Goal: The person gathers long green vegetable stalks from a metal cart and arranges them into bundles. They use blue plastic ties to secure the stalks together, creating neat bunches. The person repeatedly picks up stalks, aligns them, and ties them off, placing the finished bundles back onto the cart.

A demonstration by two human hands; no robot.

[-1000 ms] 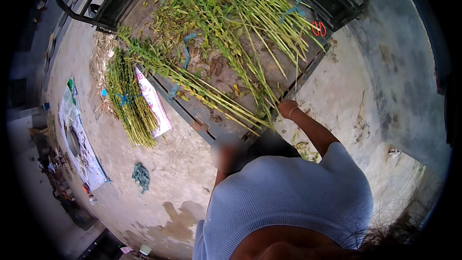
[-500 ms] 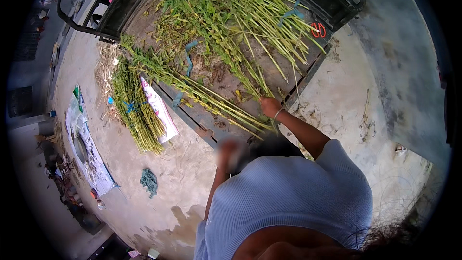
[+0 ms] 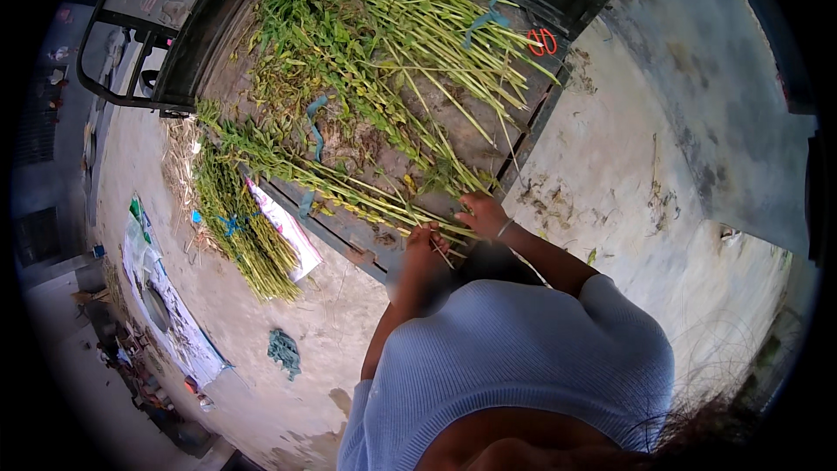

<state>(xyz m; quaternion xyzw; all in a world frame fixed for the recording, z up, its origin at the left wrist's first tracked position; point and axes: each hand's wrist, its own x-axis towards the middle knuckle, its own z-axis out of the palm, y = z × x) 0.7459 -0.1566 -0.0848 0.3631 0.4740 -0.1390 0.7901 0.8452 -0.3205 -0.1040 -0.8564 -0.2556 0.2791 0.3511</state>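
Note:
A row of leafy green stalks [image 3: 357,187] lies along the near side of a dark cargo bed [image 3: 453,122], its cut ends toward me. Around those ends my left hand [image 3: 425,249] is closed, fingers curled; part of it is blurred. My right hand [image 3: 482,215], a band at its wrist, grips stalk ends just to the right. From it, more leafy stalks run up and left across the bed. A larger pile of stalks [image 3: 453,30] covers the far part, with a blue-green strip [image 3: 486,19] across it. Another such strip [image 3: 316,126] lies among loose leaves.
Orange-handled scissors [image 3: 541,41] rest at the bed's right edge. Left of the bed, a tied bundle of stalks [image 3: 240,227] lies on the concrete floor beside a white sack [image 3: 288,235]. A crumpled green cloth [image 3: 283,353] is nearer. Metal rails [image 3: 122,22] border the bed.
My left hand has come up to the stalk ends and closed there. My right hand has shifted slightly left and down, keeping its grip. The whole view has shifted a little.

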